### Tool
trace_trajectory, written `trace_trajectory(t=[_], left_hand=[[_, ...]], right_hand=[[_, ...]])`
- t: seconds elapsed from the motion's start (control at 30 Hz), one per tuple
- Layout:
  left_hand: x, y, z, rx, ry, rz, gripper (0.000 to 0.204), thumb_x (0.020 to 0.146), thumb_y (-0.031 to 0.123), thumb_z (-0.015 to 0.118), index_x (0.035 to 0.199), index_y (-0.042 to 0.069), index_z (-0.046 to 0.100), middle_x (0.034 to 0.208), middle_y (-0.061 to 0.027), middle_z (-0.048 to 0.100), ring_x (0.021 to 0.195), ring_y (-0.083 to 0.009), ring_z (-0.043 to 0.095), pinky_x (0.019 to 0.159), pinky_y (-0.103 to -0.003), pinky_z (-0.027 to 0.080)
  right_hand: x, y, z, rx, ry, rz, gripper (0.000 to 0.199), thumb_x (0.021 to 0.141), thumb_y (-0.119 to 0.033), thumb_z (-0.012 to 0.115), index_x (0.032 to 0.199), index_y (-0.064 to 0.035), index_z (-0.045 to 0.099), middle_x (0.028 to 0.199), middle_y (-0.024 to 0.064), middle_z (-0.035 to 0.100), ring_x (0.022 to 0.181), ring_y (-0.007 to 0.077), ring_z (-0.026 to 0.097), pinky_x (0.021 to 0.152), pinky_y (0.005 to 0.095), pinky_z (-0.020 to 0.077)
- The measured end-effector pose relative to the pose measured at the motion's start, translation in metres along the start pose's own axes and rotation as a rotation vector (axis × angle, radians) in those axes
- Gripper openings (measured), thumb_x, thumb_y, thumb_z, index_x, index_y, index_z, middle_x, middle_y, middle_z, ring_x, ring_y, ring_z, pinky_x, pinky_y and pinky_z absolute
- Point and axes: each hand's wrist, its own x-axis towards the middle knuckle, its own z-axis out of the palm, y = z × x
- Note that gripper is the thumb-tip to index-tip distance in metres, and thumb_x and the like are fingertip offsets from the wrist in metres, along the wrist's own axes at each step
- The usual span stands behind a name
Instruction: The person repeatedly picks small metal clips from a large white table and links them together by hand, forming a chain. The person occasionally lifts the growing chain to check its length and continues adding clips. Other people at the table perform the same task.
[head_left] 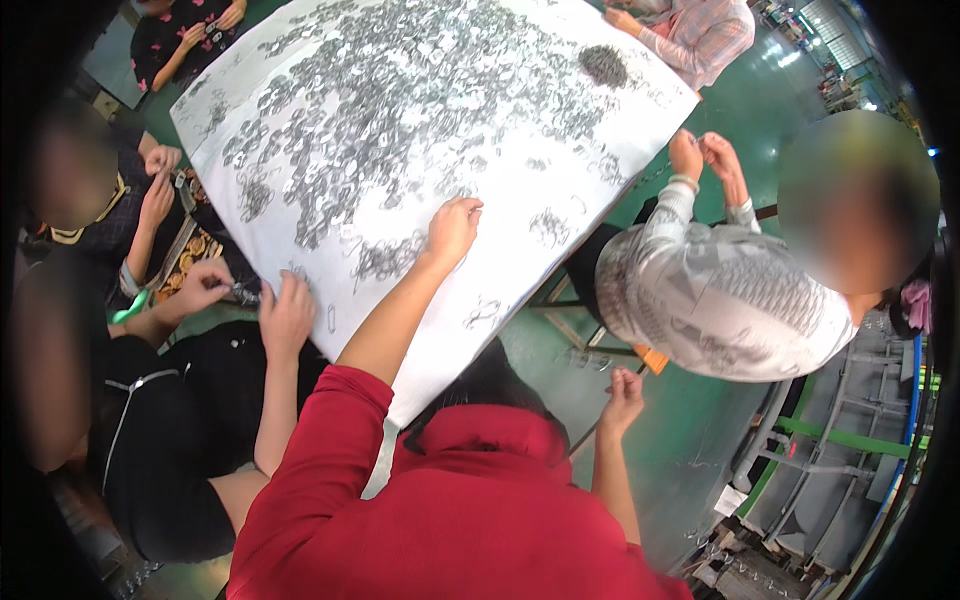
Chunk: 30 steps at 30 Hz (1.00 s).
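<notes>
Metal pieces (400, 120) - small, grey, glinting loops strewn over a white sheet (520, 170).
My left hand (455, 228) rests fingertips-down on the sheet among the nearest ones; I cannot tell whether it grips any. My right hand (622, 392) hangs loosely curled beside the table's edge - contents unclear. The pieces are too small to tell which way they point.

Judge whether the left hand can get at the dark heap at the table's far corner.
Probably not: the left hand rests on the near part of the white table, arm stretched out, while the dark heap lies far across it. Nothing blocks the way.
</notes>
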Motion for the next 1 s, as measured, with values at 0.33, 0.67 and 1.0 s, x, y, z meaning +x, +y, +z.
trace_trajectory(t=[0.33,0.67,1.0], left_hand=[[0.104,-0.024,0.079,0.589,-0.059,0.294,0.021,0.081,0.009,0.056,0.101,0.004,0.061,0.102,-0.0106,0.056,0.103,-0.0279,0.053,0.083,-0.037,0.048],[0.085,0.006,0.045,0.067,-0.083,0.028,0.032,0.08,-0.004,0.055,0.11,0.005,0.061,0.096,-0.0192,0.066,0.079,-0.026,0.067,0.069,-0.032,0.053],[-0.086,0.144,-0.01,-0.859,-0.406,-0.27,0.016,0.083,0.004,0.064,0.098,-0.002,0.065,0.088,-0.0071,0.068,0.077,-0.0085,0.062,0.067,-0.022,0.049]], right_hand=[[0.028,-0.058,0.042,-0.16,-0.337,-0.152,0.006,0.079,-0.007,0.068,0.084,-0.0048,0.069,0.082,0.0065,0.062,0.076,0.0171,0.057,0.067,0.0278,0.0445],[0.041,-0.074,0.052,-0.187,-0.486,-0.367,0.007,0.077,-0.006,0.068,0.083,-0.0043,0.067,0.08,0.0099,0.062,0.078,0.0255,0.059,0.071,0.0325,0.0468],[0.02,-0.103,0.065,-0.22,-0.401,-0.473,0.008,0.075,-0.013,0.07,0.08,-0.0075,0.067,0.078,0.0035,0.062,0.078,0.0216,0.058,0.073,0.0329,0.0385]])
